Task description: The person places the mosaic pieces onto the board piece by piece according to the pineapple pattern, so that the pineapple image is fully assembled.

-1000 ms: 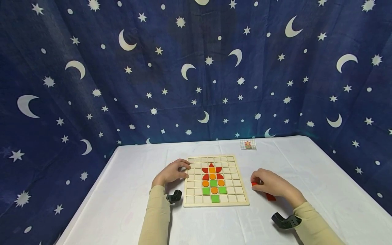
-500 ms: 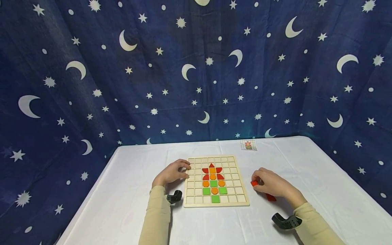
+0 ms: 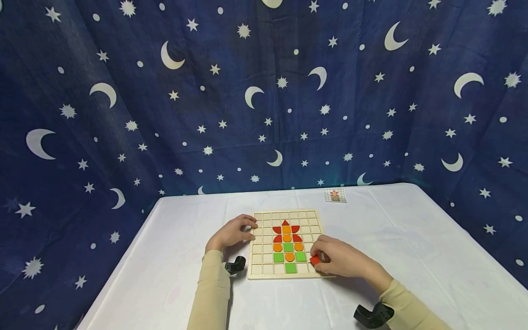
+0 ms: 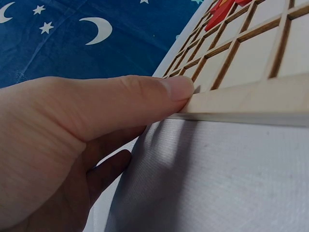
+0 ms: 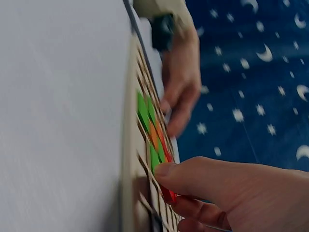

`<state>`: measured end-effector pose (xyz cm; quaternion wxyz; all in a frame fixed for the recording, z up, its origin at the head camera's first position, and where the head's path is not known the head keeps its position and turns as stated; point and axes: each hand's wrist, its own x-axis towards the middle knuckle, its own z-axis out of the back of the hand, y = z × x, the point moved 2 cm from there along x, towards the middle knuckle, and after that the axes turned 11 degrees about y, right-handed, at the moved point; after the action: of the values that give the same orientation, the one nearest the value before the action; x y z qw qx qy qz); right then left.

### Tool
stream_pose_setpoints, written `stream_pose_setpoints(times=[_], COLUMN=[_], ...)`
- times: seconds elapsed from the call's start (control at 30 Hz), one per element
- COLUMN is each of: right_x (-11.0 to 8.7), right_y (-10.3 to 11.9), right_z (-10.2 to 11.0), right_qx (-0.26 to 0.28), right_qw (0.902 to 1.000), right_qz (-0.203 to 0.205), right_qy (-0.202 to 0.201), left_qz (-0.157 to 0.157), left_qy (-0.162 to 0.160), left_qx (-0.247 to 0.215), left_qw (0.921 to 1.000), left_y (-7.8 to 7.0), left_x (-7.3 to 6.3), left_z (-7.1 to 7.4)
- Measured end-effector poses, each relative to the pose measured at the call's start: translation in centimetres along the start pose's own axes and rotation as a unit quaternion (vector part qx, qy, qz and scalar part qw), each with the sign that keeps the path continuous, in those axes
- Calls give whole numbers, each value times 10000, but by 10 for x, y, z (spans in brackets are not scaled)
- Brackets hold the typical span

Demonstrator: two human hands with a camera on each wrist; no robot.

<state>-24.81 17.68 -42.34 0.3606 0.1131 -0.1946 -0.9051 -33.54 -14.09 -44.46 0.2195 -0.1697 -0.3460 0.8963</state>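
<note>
A wooden grid board [image 3: 264, 277] lies on the white table, bearing red, orange and green tiles in several of its squares. At its left edge is my left hand [image 3: 233, 230], thumb and fingertips touching the rim; the left wrist view shows the thumb [image 4: 145, 94] along the pale frame [image 4: 251, 102]. My right hand [image 3: 342, 257] pinches a small red tile [image 3: 315, 260] between thumb and fingers over the board's right-hand squares. Fingers cover part of that tile [image 5: 168, 195] in the right wrist view, so its full shape is hidden.
A small picture card [image 3: 335, 195] with a coloured grid pattern lies at the back of the table [image 3: 185, 220]. Behind hangs a dark blue curtain [image 3: 231, 114] with moons and stars. The right forearm covers part of the table right of the board.
The right hand has moved left with the red tile, from the table to over the board. A second red piece seen beneath that hand earlier is out of sight. The left hand stays put.
</note>
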Motion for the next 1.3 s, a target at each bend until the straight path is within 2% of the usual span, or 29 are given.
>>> stream_pose_setpoints(times=[0.27, 0.5, 1.3], right_x=[13, 16, 20], right_y=[20, 20, 21], right_z=[-16, -20, -22], right_qx=[-303, -387, -439], right_qw=[9995, 9992, 9990], right_qz=[107, -38, -8], right_qy=[44, 101, 0], left_qz=[-18, -72, -58], left_qy=[8, 22, -3], left_qx=[73, 111, 50], left_qw=[10000, 9999, 10000], left_y=[2, 3, 4], left_x=[1, 2, 2], left_z=[-1, 0, 0])
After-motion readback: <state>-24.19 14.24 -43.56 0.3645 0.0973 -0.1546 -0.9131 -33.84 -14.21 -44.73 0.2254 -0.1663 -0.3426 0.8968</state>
